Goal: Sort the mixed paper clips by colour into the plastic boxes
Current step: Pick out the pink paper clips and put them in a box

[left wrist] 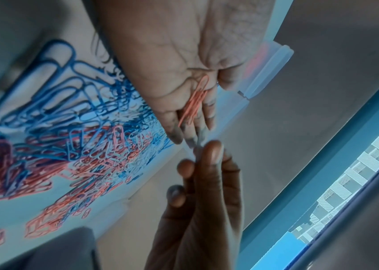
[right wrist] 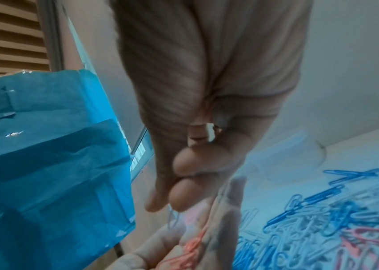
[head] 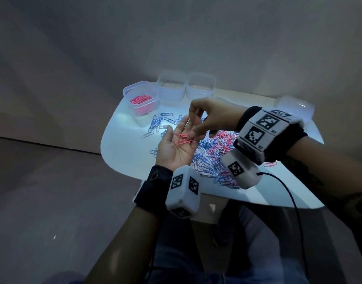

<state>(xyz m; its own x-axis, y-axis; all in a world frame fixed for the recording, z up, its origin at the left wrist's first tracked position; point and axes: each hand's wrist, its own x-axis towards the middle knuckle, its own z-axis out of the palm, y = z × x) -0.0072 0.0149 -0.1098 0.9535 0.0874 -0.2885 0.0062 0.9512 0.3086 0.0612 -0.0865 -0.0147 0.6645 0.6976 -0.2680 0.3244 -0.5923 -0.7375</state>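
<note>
The left hand (head: 177,147) lies palm up above the middle of the white counter (head: 122,148), fingers stretched flat, and a few pink clips (head: 185,138) rest loose across its palm and fingers, nothing curled round them. Over it comes the right hand (head: 208,117), fingertips bunched together and pointing down at the left fingers; from the right wrist view a thin pale blue clip (right wrist: 172,216) seems to hang just below those pinched tips, though the blur makes it hard to be sure. Beneath and toward the counter's right side sprawls the mixed pile of paper clips (head: 215,154), blue and pink tangled together, with a looser scatter of blue clips (head: 159,121) spread toward the far left. At the far left corner stands the plastic box with pink clips (head: 142,99) already lying in it. Just beside it along the far edge sit two clear boxes (head: 186,86), side by side, and I can make out nothing inside them. Another clear box (head: 295,107) stands at the far right corner. One stray pink clip (head: 270,164) lies alone near the right edge. A black cable (head: 286,189) trails off the near edge from the right wrist.
</note>
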